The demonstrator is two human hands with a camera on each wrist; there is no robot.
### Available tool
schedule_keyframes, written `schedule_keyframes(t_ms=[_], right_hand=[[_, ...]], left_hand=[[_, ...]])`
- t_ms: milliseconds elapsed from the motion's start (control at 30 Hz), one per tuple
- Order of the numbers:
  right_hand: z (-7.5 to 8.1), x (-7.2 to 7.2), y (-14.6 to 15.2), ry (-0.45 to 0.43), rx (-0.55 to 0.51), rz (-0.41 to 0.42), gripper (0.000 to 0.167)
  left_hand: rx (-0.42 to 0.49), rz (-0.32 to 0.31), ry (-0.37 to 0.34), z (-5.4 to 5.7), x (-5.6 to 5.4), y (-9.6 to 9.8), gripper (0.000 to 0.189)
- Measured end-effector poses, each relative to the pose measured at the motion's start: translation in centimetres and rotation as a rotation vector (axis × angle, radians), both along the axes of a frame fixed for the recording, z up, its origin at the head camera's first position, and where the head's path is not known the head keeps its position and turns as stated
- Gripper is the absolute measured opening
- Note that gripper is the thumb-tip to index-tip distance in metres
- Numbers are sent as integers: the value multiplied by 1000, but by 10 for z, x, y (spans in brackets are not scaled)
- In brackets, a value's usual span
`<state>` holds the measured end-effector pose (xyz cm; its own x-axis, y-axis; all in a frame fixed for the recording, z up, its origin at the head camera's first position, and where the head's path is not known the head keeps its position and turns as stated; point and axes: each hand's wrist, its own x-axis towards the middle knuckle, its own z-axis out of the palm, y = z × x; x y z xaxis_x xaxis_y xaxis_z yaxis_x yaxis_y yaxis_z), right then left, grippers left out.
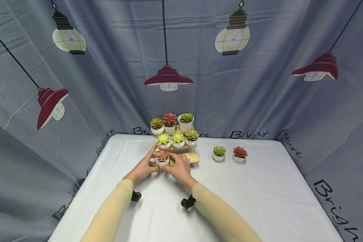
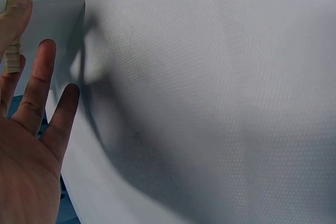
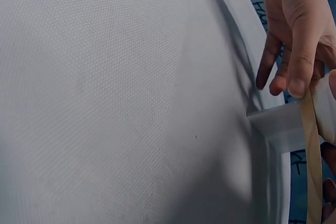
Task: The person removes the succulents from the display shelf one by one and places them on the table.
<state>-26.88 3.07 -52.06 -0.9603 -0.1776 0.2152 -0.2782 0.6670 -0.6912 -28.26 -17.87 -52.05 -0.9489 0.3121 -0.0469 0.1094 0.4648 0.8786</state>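
Potted pink succulent (image 1: 162, 156) sits at the left end of the wooden stand's (image 1: 193, 157) lowest tier, right hand (image 1: 180, 168) apparently pinching it, left hand (image 1: 145, 168) alongside, fingers spread, grip unclear; uneven release could tip it frontward, stray fingertips topple the yellow-green succulent (image 1: 163, 139) above.

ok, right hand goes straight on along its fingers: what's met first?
Probably the white pot with the pinkish succulent, close by the right hand; depth makes contact hard to judge.
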Motion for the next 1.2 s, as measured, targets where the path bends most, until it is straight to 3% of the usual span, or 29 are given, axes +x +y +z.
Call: schedule_keyframes(t_ms=[833,1200], right_hand=[[-2,0,-3,-4,-3,-15,77],[-1,4,4,-16,-54,-2,75]], left_hand=[[-3,13,-2,1,2,3,109],[-26,22,-14,1,1,3,110]])
